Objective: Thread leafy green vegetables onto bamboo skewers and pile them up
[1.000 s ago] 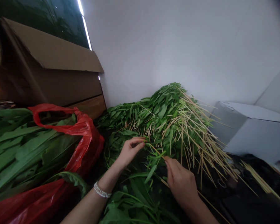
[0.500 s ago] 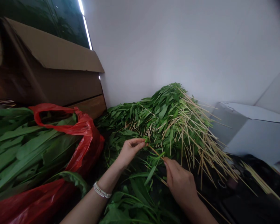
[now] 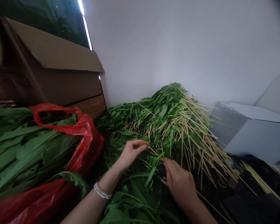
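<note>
A thin wooden skewer [image 3: 153,151] runs between my two hands. My left hand [image 3: 133,151], with a beaded bracelet on its wrist, pinches a bit of green leaf at the skewer's far end. Closed around the skewer lower down is my right hand [image 3: 180,180], with green leaf strips beside its fingertips. Behind both hands lies a big heap of skewered greens [image 3: 163,109], its bare sticks [image 3: 200,137] pointing right and toward me. Loose long leaves [image 3: 140,193] lie below and between my forearms.
At the left a red plastic bag [image 3: 84,137] holds large green leaves [image 3: 37,152]. Behind it stands an open cardboard box [image 3: 67,81]. A white box [image 3: 259,133] is at the right, with loose skewers [image 3: 259,179] in front. A pale wall [image 3: 177,40] rises behind.
My left fingertips have shifted very slightly right and down at the skewer's end. My right hand has stayed in nearly the same spot.
</note>
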The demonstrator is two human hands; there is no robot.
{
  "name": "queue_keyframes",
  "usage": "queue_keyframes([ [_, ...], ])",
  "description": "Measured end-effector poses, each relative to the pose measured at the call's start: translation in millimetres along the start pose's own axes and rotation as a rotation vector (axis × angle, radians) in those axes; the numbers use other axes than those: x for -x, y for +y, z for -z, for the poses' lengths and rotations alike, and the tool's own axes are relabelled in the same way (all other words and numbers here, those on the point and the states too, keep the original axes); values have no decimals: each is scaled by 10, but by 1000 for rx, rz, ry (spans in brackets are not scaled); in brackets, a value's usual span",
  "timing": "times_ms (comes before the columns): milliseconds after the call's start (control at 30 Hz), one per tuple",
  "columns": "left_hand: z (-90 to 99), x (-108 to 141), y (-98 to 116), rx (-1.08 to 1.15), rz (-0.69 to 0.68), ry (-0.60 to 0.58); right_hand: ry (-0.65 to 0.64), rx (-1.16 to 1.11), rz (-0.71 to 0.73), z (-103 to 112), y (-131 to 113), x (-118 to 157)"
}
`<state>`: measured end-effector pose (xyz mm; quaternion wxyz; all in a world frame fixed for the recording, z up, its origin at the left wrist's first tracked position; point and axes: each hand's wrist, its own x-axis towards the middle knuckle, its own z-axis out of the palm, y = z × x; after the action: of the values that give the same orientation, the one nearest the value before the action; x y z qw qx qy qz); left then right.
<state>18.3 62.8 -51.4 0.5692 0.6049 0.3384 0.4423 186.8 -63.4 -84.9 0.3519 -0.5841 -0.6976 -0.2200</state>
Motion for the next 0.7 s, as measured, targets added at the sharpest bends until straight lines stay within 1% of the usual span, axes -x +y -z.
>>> queue_keyframes([
  [200,-11,13,30,-3,-4,-2,15,14,-6,6,-3,-4],
  [367,5,1,6,-44,-26,-11,10,44,-2,12,-7,-8],
  [467,20,-13,-26,-123,-69,-12,1,54,1,6,-8,-1],
  [567,17,-11,-46,-249,-139,-20,-27,50,-7,-5,-12,10],
  [700,-12,19,-26,-391,-222,-15,-42,49,-19,-15,-16,19],
])
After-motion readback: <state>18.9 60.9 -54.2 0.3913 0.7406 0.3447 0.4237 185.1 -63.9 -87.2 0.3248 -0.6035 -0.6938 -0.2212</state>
